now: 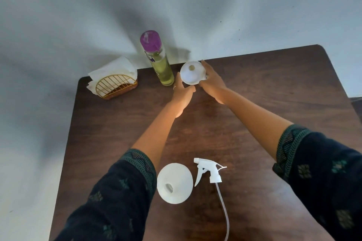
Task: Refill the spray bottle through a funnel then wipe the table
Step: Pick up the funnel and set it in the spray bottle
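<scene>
Both hands meet at a small white funnel toward the far edge of the dark wooden table, about twelve o'clock from the table's middle. The right hand cups the funnel's right side with its fingers curved along the rim, one fingertip reaching past the far edge; the left hand, a thin ring on one finger, lies against the funnel's left side with fingers extended upward. The funnel's mouth faces the camera, showing its small round outlet hole. Whether it is lifted or resting on the table cannot be told. Just to its left, at nine o'clock, stands a tall clear bottle of yellow-green liquid with a purple cap; its label carries dark writing too blurred to read. Farther out at nine o'clock sits a gold wire napkin holder stuffed with white paper napkins. Near the camera, at six o'clock, the white spray bottle stands open, its neck hole visible, and just beside it on the right lies the detached white trigger sprayer head with its clear dip tube trailing toward the near edge. Both forearms wear dark patterned sleeves.
</scene>
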### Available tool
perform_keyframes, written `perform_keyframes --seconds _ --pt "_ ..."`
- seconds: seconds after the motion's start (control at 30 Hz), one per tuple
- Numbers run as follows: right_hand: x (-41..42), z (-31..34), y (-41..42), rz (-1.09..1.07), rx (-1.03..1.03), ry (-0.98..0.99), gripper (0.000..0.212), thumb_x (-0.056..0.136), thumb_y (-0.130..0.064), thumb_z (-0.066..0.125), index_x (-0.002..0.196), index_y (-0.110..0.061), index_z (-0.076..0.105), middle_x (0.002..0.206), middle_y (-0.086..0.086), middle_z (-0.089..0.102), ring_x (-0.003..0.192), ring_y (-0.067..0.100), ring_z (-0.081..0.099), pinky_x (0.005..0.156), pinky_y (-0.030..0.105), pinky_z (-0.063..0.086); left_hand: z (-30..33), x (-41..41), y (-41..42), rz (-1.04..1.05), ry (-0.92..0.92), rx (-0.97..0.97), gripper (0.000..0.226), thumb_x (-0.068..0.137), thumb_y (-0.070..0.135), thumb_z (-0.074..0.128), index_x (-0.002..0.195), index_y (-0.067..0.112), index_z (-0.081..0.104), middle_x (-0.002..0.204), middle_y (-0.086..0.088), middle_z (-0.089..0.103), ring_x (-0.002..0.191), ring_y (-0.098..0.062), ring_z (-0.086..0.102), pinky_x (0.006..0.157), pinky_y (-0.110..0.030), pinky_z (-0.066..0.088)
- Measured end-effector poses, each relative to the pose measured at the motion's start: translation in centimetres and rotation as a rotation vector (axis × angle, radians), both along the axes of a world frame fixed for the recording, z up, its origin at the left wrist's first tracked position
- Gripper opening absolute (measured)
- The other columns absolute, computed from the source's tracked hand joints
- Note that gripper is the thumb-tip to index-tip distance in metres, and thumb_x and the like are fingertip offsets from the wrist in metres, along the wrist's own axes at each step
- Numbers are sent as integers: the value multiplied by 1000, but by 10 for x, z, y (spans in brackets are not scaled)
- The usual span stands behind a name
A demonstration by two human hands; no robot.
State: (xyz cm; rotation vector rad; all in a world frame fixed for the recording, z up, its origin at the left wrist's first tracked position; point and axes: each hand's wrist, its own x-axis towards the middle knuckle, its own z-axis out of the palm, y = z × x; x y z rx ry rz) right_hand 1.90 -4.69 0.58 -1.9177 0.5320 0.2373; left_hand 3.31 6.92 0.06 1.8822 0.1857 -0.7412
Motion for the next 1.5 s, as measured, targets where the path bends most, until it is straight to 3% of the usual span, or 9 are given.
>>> perform_keyframes --seconds 0.13,0.27,0.43,0.53,0.63,0.87,1.13,1.27,1.5 --pt "-16 11 4 -23 4 -60 68 87 -3 44 147 -30 26 148 -3 40 130 20 42 102 31 38 15 -18 12 -5 -66 1 80 89 8 50 153 35 10 154 -3 25 138 -22 30 101 -29 29" --pt "-36 32 14 -15 -33 -163 62 89 -5 43 145 -28 32 147 0 42 129 21 44 107 39 38 38 -40 27 18 -167 -57 75 90 4 50 151 34 19 146 0 34 121 -11 38 94 -28 31" --pt "-73 62 29 33 -70 -319 54 96 -6 42 146 -22 31 148 1 40 130 22 44 109 38 37 71 -78 52 54 -287 -55 71 91 11 57 150 33 23 143 -7 36 129 -21 42 104 -33 37" --pt "-96 81 40 41 -106 -402 50 98 -10 43 146 -21 32 142 5 47 111 21 56 89 24 53 90 -108 70 44 -356 -76 70 92 14 57 150 34 22 142 -5 36 128 -20 42 107 -38 38" --pt "-124 99 54 47 -124 -473 47 98 -12 42 144 -18 35 125 13 57 85 18 58 58 3 46 105 -140 88 48 -419 -121 67 93 16 57 149 36 25 139 1 36 126 -15 42 101 -33 37" --pt "-177 130 77 30 -114 -497 41 98 -15 47 139 -18 44 96 6 65 63 11 61 58 11 53 118 -209 121 136 -510 -225 48 95 16 56 124 48 37 120 20 52 105 1 55 82 -14 43" --pt "-212 139 94 110 -86 -414 36 96 -14 50 132 -17 53 85 -15 60 52 11 59 47 9 48 71 -249 150 82 -490 45 38 89 27 65 117 45 48 134 12 53 117 -6 50 97 -25 41" --pt "-218 129 100 123 -126 -395 35 96 -13 51 130 -18 56 90 -7 64 59 16 60 46 9 48 56 -249 151 80 -486 170 47 88 35 67 132 21 54 137 5 54 119 -7 47 100 -26 39" --pt "-217 112 106 181 -208 -377 35 95 -13 51 129 -15 56 108 2 69 64 11 59 49 9 47 43 -246 153 107 -509 184 42 86 39 69 123 21 63 127 4 64 113 -14 58 97 -31 48"
